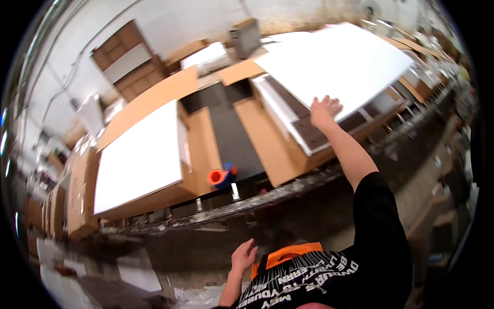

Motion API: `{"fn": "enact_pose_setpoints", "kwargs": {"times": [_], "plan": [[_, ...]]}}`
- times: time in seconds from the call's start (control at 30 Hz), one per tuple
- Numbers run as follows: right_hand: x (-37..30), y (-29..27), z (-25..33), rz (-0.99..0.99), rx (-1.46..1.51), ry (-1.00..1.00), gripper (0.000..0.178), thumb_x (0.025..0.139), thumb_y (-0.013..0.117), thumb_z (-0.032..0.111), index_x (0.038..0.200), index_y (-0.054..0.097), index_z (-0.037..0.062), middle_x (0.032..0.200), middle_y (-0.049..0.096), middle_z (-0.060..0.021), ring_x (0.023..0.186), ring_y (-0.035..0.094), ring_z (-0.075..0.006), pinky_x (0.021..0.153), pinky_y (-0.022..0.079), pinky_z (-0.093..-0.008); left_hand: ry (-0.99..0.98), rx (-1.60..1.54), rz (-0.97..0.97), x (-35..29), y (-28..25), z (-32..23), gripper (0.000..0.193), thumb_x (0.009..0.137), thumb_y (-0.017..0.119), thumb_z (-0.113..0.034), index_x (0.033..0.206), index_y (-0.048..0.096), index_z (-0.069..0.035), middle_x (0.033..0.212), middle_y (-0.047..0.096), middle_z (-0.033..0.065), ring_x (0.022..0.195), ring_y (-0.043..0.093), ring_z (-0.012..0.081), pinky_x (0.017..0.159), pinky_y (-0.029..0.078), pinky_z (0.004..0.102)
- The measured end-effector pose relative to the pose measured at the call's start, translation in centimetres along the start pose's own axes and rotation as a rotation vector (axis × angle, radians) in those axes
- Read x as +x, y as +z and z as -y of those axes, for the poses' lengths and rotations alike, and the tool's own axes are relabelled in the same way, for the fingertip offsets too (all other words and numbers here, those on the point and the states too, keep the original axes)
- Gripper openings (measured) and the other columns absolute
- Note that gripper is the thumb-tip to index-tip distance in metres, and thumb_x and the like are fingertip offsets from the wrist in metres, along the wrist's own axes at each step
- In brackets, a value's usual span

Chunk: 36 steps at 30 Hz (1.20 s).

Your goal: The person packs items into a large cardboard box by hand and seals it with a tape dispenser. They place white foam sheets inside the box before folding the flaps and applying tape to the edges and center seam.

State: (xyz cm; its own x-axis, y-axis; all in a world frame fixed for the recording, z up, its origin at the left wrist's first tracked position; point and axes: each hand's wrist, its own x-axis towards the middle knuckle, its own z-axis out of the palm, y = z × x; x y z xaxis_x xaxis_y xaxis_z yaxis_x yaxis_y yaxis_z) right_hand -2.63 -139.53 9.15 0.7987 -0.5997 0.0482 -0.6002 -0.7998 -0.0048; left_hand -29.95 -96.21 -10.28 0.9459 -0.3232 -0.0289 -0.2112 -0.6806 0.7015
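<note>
My right hand (325, 109) reaches out over the near left corner of a large white panel (345, 67), fingers stretched out and apart. It touches or hovers just over the panel's edge; I cannot tell which. Under the panel is an open cardboard carton (275, 147) with white and brown boards (314, 135) inside. Low in front of my body hangs my left hand (243, 256), fingers apart and nothing in them. Between this carton and another at the left, a blue and orange tape dispenser (221, 176) stands on the dark conveyor surface.
A second carton with a white panel (144, 159) on top lies at the left. The conveyor's metal edge (267, 195) runs along the near side. Tall cardboard boxes (82, 190) stand at the far left. A grey block (245, 37) and stacked white pieces (206, 57) sit behind, by the wall.
</note>
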Motion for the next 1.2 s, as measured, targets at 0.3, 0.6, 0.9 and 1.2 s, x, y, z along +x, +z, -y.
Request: {"fn": "enact_pose_setpoints", "kwargs": {"times": [0.3, 0.6, 0.9, 1.2], "plan": [[-3.4, 10.3, 5.4, 0.275, -0.041, -0.012, 0.084, 0.08, 0.066, 0.021, 0.15, 0.021, 0.0254, 0.151, 0.024, -0.0184, 0.133, 0.028, -0.0476, 0.1, 0.03, -0.0686, -0.724, -0.349, -0.727, -18.7, 0.3, 8.6, 0.033, 0.085, 0.069, -0.012, 0.114, 0.064, 0.003, 0.094, 0.071, 0.0133, 0.081, 0.068, 0.0164, 0.075, 0.054, 0.0286], [3.8, 13.4, -5.2, 0.486, 0.294, -0.058, 0.061, 0.084, 0.066, 0.042, 0.126, 0.058, -0.0026, 0.121, 0.062, -0.0253, 0.12, 0.057, -0.0301, 0.099, 0.044, -0.0372, -0.252, -0.104, -0.424, -8.4, -15.4, 15.4, 0.029, 0.081, 0.072, -0.011, 0.109, 0.068, -0.006, 0.101, 0.069, 0.013, 0.084, 0.068, 0.0257, 0.075, 0.055, 0.033], [-23.3, 18.5, 27.1, 0.043, 1.015, 0.287, 0.098, 0.077, 0.074, 0.048, 0.145, 0.027, -0.0042, 0.142, 0.041, -0.0283, 0.134, 0.039, -0.0334, 0.109, 0.032, -0.037, 0.234, 0.593, -0.504, 6.7, -42.5, 27.0, 0.087, 0.068, 0.083, -0.035, 0.139, 0.043, -0.003, 0.138, 0.045, 0.021, 0.123, 0.046, 0.0405, 0.101, 0.041, 0.0464], [-20.5, 22.4, 34.2, 0.148, 0.705, 0.397, 0.054, 0.086, 0.051, 0.02, 0.133, 0.037, -0.0024, 0.126, 0.053, -0.0321, 0.114, 0.052, -0.0478, 0.098, 0.041, -0.0514, -0.074, 0.789, 0.04, 11.7, -50.8, 37.5, 0.088, 0.064, 0.083, -0.034, 0.141, 0.043, -0.018, 0.146, 0.045, 0.008, 0.132, 0.042, 0.0394, 0.106, 0.04, 0.0427]]}}
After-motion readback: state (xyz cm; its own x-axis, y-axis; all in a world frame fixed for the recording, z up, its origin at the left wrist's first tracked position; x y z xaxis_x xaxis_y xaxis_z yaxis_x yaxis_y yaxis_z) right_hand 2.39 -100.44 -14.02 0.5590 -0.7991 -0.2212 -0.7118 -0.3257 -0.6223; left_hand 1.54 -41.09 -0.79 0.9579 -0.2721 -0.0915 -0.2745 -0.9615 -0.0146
